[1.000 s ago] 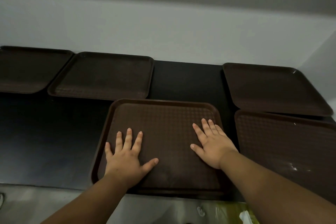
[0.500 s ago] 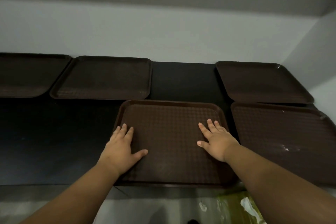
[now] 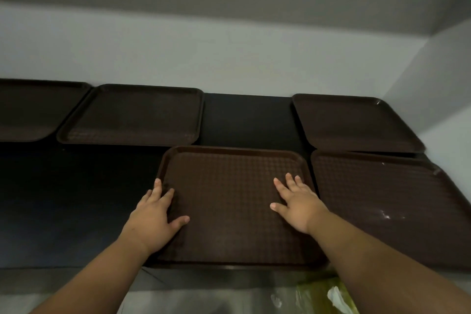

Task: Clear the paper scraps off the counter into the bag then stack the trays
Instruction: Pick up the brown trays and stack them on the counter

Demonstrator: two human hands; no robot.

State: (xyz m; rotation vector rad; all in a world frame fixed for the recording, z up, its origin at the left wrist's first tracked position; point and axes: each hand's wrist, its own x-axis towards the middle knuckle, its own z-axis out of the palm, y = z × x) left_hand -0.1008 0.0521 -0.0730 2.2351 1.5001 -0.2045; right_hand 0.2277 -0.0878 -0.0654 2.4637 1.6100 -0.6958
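Observation:
A brown tray point(image 3: 229, 186) lies at the front middle of the black counter point(image 3: 76, 199). My left hand point(image 3: 155, 216) lies flat across its left rim, fingers straight, thumb on the tray's floor. My right hand point(image 3: 295, 201) presses flat on the tray's right part, fingers spread. Several more brown trays lie around: one at the back middle-left point(image 3: 132, 115), one at the far left point(image 3: 30, 109), one at the back right point(image 3: 354, 122) and one at the front right point(image 3: 387, 199). A greenish plastic bag point(image 3: 321, 293) with white paper in it shows below the counter's edge.
A pale wall point(image 3: 229, 58) runs behind the counter and turns a corner at the right. A few small white specks point(image 3: 384, 216) lie on the front right tray. A bare strip of counter lies between the two back trays.
My left hand has slid left from the tray's floor onto its left rim. The view has shifted left, and the right hand stays pressed on the tray.

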